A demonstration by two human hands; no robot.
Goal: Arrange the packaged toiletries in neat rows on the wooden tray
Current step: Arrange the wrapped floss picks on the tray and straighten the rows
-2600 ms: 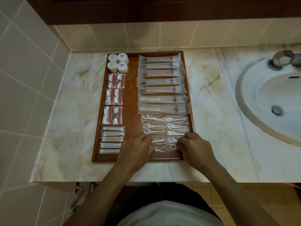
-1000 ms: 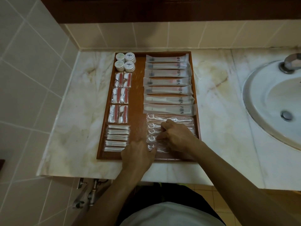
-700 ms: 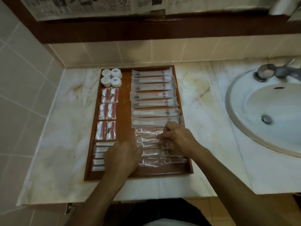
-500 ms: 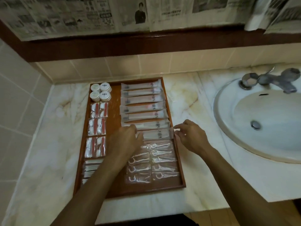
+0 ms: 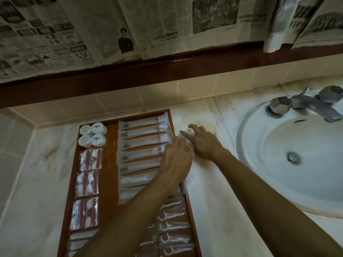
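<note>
The wooden tray (image 5: pixel 73 175) lies on the marble counter. It holds round white tubs (image 5: pixel 92 134), red-and-white cotton packets (image 5: pixel 88 182), a column of long toothbrush packets (image 5: pixel 141 134) and clear floss-pick packets (image 5: pixel 172 219). My left hand (image 5: pixel 177 158) reaches across the tray, and its bent fingers touch the right ends of the toothbrush packets. My right hand (image 5: pixel 203 141) lies on the counter just right of the tray's far corner, fingers straight and spread, holding nothing. My left forearm hides part of the lower packets.
A white sink (image 5: pixel 306 173) with a metal faucet (image 5: pixel 306 105) sits to the right. A dark wooden ledge (image 5: pixel 167 70) with newspaper sheets (image 5: pixel 74 30) hanging above it runs along the tiled back wall. Bare marble counter (image 5: pixel 213 201) separates tray and sink.
Both hands moved up from the floss picks to the far right side of the toothbrush column. My left hand crossed over the tray. The camera tilted upward, showing the newspaper.
</note>
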